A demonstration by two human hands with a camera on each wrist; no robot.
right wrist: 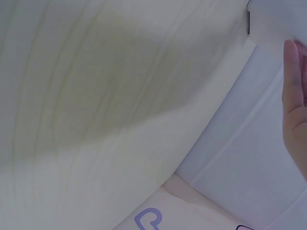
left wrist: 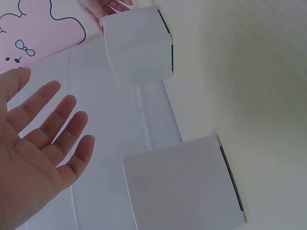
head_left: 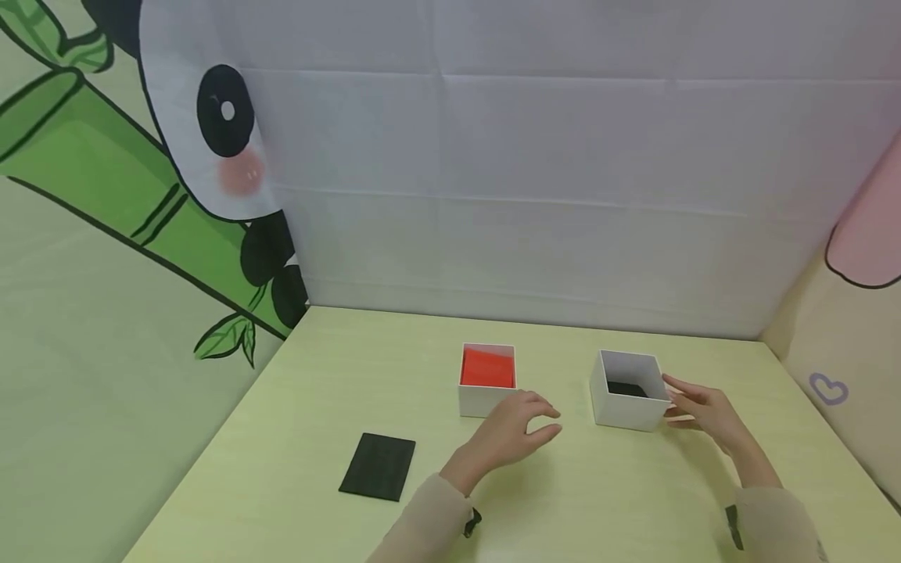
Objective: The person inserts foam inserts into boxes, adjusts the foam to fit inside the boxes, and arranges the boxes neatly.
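My left hand (head_left: 508,430) hovers over the table in front of a white open box (head_left: 477,402) with a red flat piece (head_left: 488,369) inside. Its fingers are loosely spread and hold nothing, as the left wrist view shows the palm (left wrist: 29,163) bare. Further right stands a second white open box (head_left: 626,412) with a black piece (head_left: 626,389) in it. My right hand (head_left: 706,408) is at that box's right side, fingers extended along the wall and seemingly touching it. In the right wrist view only part of the hand (right wrist: 293,96) shows, at the right edge.
A black flat square (head_left: 378,467) lies on the pale yellow table (head_left: 317,407), left of my left forearm. Behind the table hangs a white cloth (head_left: 528,195). Printed cartoon cloths (head_left: 91,274) border the left and right sides.
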